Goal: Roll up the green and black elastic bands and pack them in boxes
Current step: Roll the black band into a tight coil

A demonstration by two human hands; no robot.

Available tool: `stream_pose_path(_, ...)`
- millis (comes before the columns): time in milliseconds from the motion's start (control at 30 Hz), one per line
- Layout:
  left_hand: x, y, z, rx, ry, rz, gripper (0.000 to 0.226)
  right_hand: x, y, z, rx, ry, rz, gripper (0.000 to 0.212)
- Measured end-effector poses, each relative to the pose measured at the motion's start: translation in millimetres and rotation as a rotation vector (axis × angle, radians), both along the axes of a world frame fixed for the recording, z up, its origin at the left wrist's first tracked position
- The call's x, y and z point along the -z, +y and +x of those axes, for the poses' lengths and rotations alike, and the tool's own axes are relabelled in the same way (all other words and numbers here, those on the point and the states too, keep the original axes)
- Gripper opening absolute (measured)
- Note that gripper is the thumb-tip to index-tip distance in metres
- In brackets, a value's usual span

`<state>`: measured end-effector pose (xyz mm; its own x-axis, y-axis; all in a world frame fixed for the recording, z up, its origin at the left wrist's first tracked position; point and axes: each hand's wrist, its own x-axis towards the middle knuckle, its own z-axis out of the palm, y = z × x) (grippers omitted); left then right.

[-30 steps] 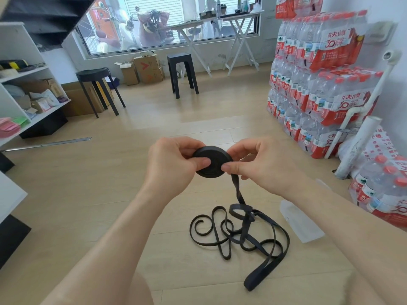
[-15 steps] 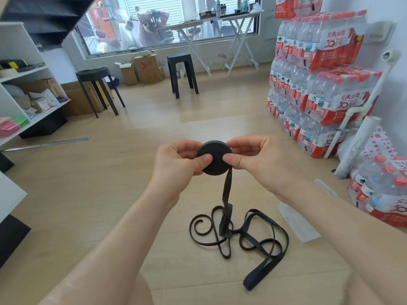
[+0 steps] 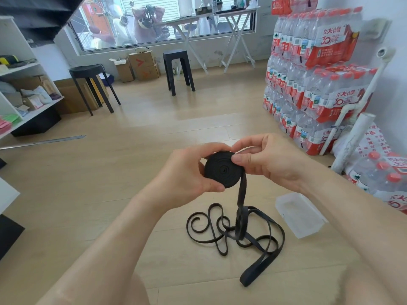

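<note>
The black band (image 3: 241,194) is partly wound into a flat roll (image 3: 222,170), which is held in the air above the floor (image 3: 154,139), in the near middle of the scene. The left hand (image 3: 187,172) grips the roll from the left, with its thumb at the lower edge. The right hand (image 3: 268,159) pinches the upper right edge, with the thumb on the face. From the right side of the roll the band hangs down to a loose tangle (image 3: 239,224) on the floor, so much is not yet wound. To do this step well, I think one hand should turn the roll while the other guides the strip flat and lightly tight, so that the layers lie even and the centre does not push out. The loops below cross each other, so a twist may come up, and a slow pull seems safer. A clear box (image 3: 299,214) lies just right of the tangle. No green band is in view.
</note>
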<state>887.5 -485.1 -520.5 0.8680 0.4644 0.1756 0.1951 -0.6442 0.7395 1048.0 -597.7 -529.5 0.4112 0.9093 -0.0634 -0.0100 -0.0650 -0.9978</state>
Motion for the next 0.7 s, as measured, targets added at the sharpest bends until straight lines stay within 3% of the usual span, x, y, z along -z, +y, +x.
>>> stream_pose_path(267, -3, -3, 0, -0.185, -0.163, -0.027, 0.069, 1, 3, -10, 0.087, -0.085, 0.033, 0.024)
stream_pose_path(433, -1, -6, 2, -0.208, -0.253, -0.006, 0.069, 0, 4, -15, 0.161, -0.026, 0.097, 0.023)
stream_pose_path(500, 1, -5, 3, -0.199, -0.241, 0.009, 0.068, -3, 3, -16, 0.167, -0.165, 0.113, 0.016)
stream_pose_path(600, 3, -6, 5, -0.175, -0.147, 0.049, 0.06, -5, 2, -19, 0.172, -0.575, 0.109, 0.014)
stream_pose_path(700, 2, -4, 4, -0.157, -0.068, 0.232, 0.04, -5, 1, -19, 0.114, -0.87, 0.083, 0.012)
